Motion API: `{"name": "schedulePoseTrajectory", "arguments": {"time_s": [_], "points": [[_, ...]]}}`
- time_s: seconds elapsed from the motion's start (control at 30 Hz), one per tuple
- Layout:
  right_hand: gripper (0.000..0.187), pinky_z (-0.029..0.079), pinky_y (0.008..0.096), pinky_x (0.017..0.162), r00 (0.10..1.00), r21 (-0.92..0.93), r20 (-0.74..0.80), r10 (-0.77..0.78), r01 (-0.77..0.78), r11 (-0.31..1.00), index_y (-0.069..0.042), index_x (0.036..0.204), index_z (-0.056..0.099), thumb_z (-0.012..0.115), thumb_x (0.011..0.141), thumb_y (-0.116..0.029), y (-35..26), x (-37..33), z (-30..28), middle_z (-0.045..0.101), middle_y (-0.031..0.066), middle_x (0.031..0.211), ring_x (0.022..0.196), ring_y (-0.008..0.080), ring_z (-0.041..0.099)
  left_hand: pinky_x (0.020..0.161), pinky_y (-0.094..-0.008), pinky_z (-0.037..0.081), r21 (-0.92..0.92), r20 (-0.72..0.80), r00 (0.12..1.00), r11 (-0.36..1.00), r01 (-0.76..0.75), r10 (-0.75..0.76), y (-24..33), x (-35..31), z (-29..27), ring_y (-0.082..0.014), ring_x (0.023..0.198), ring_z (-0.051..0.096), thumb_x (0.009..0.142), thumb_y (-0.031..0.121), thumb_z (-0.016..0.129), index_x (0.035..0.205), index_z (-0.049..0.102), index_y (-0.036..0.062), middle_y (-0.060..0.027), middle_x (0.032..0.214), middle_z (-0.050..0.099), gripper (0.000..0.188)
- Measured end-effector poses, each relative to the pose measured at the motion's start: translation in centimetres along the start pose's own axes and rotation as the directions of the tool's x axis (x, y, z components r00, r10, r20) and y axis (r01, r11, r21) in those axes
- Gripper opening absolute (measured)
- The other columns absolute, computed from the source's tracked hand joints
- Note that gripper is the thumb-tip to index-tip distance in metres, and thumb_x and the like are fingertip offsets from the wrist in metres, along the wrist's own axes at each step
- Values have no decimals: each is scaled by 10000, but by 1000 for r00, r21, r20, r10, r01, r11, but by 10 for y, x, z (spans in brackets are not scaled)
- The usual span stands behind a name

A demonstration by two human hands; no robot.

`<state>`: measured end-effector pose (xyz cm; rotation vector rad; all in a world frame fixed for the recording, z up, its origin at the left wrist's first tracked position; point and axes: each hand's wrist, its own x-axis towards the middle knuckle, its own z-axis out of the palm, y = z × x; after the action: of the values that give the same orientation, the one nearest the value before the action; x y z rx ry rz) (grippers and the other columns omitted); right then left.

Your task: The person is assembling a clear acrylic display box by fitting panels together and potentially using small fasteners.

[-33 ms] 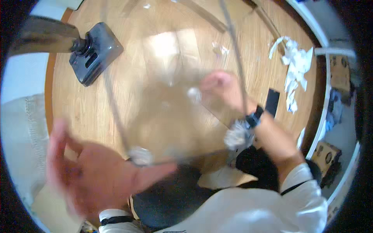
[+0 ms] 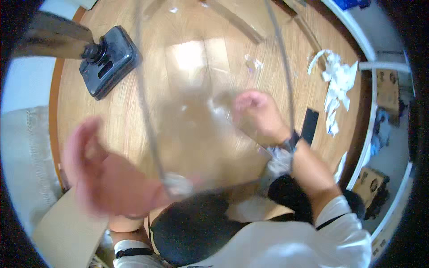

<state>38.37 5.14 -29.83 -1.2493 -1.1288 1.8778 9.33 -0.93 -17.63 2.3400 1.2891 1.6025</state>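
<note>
A large see-through panel with dark thin edges (image 2: 149, 129) spans the middle of the view, blurred by motion. Crumpled clear plastic (image 2: 178, 184) sits at its near left corner, and another crumpled clear wad (image 2: 280, 161) at the near right. My left hand (image 2: 114, 172) is open beside that left corner, fingers apart, its thumb reaching across the near edge. My right hand (image 2: 259, 111) shows within the panel's outline, fingers curled; blur hides what they hold, if anything. A dark band circles my right wrist. A small whitish blur (image 2: 217, 107) lies beside the right fingers.
A black device base with a thick post (image 2: 109, 62) stands on the wood floor at the far left. White torn scraps (image 2: 337, 85) and a dark flat strip (image 2: 309, 127) lie to the right. Cardboard boxes (image 2: 372, 185) fill shelving at the right edge. A cardboard flap (image 2: 67, 228) is near left.
The panel has shifted slightly to the right. My left hand has moved up and a little right; my right hand has moved slightly down and right.
</note>
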Motion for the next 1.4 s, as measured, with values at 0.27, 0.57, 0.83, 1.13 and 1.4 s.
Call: {"name": "schedulePoseTrajectory", "arguments": {"time_s": [0.27,0.57,0.83,1.13,1.4], "points": [[97,530,228,622,990,2,-144,9,-9,1000,-23,1025,681,695,929,-21,6,-30,32,721,41,880,760,100,679,1181,-495,295,-205,476,749,770,605,-462,-53,-124,86,-398,1497,253,719,496,876,1547,175,-79,-277,1610,227,1229],[32,486,251,698,988,-13,-140,61,-63,998,-52,969,650,648,945,-73,27,-35,24,659,4,863,767,95,598,1193,-464,289,-346,311,768,686,640,-560,-58,-137,141,-411,1470,317,842,374,781,1503,280,-116,-314,1588,267,963],[102,524,303,824,985,47,-138,105,-100,994,-29,996,642,681,930,-96,33,-41,28,644,25,923,866,135,632,1155,-377,345,-301,329,935,924,235,-131,-50,-223,152,-288,1376,435,941,270,655,1477,354,-39,-206,1490,429,688],[89,553,325,803,985,150,-153,85,-62,987,-8,998,653,699,937,-55,30,-39,38,679,49,939,859,185,691,1161,-435,339,-374,345,936,905,203,-67,-37,-204,128,-312,1405,396,883,248,723,1497,321,-7,-197,1521,388,778],[9,527,262,782,966,-243,-259,12,-77,967,5,930,691,689,923,-1,9,-32,48,704,35,888,817,102,646,1167,-487,333,-363,339,936,906,218,-89,-45,-189,118,-333,1430,361,831,229,784,1515,291,21,-188,1549,352,868]]}}
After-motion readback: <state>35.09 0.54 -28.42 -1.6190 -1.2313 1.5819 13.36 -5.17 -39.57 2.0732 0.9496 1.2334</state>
